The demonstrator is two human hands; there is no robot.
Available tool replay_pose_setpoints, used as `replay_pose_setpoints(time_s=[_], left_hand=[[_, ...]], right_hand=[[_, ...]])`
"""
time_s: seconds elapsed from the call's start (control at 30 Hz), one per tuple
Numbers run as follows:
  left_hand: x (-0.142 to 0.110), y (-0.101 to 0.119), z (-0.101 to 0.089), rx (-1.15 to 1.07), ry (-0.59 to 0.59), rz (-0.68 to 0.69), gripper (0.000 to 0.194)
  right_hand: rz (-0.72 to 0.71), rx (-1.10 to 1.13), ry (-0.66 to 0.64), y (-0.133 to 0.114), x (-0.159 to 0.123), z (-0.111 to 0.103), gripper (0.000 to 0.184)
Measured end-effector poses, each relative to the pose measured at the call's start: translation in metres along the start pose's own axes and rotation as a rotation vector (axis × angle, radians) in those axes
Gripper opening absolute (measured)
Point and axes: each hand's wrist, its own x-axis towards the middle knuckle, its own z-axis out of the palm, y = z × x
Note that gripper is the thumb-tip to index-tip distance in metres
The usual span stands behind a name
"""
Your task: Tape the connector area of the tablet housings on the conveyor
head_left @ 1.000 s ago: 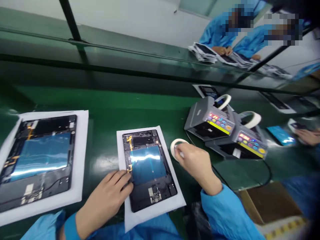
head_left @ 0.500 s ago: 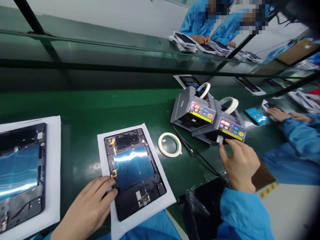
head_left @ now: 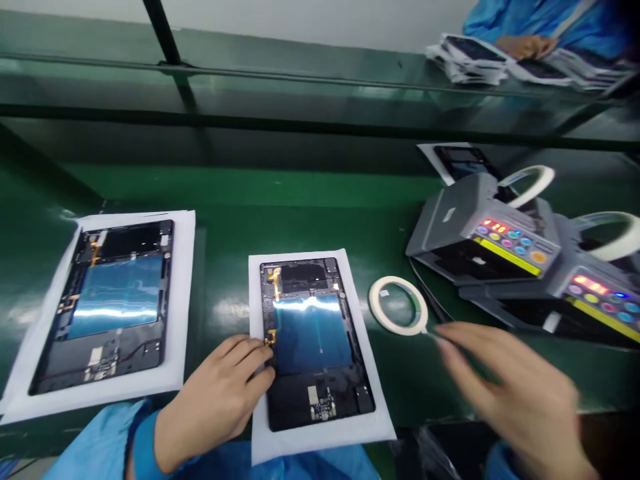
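We're risking our clothing [head_left: 325,460] snagging the paper sheet [head_left: 300,442] overhanging the worktop's [head_left: 310,230] front edge, shifting the opened tablet [head_left: 315,340], left hand [head_left: 215,392] resting unclenched against it, right hand's [head_left: 523,387] grip blurred beyond telling.

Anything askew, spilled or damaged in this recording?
Nothing looks spilled or damaged. Slightly odd: the white paper sheet under the black open-backed tablet at the left hand seems to overhang the green bench, not fully supported.
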Motion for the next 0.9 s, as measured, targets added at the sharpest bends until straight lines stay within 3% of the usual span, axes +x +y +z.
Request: replay_pose_setpoints(time_s=[0.07, 0.13, 0.23, 0.33, 0.43, 0.53, 0.9], left_hand=[[0.009, 0.0, -0.007, 0.049, -0.022, -0.008, 0.02], [0.023, -0.003, -0.013, 0.116, -0.075, -0.05, 0.016], [0.044, -0.015, -0.012, 0.202, -0.156, -0.177, 0.019], [0.056, -0.031, -0.001, 0.206, -0.141, -0.284, 0.043], [0.059, -0.043, 0.011, 0.156, -0.112, -0.324, 0.053], [0.058, -0.045, 0.017, 0.125, -0.094, -0.344, 0.057], [0.057, -0.044, 0.023, 0.069, -0.065, -0.354, 0.057]], right_hand=[[-0.277, 0.203, -0.069, -0.038, 0.036, 0.008, 0.024], [-0.442, 0.297, -0.202, -0.071, 0.075, 0.019, 0.023], [-0.464, 0.36, -0.22, -0.106, 0.123, 0.044, 0.02], [-0.408, 0.462, -0.054, -0.125, 0.147, 0.073, 0.018], [-0.435, 0.532, 0.096, -0.129, 0.151, 0.097, 0.016], [-0.501, 0.503, 0.158, -0.126, 0.146, 0.107, 0.011], [-0.658, 0.218, 0.2, -0.125, 0.141, 0.104, 0.014]])
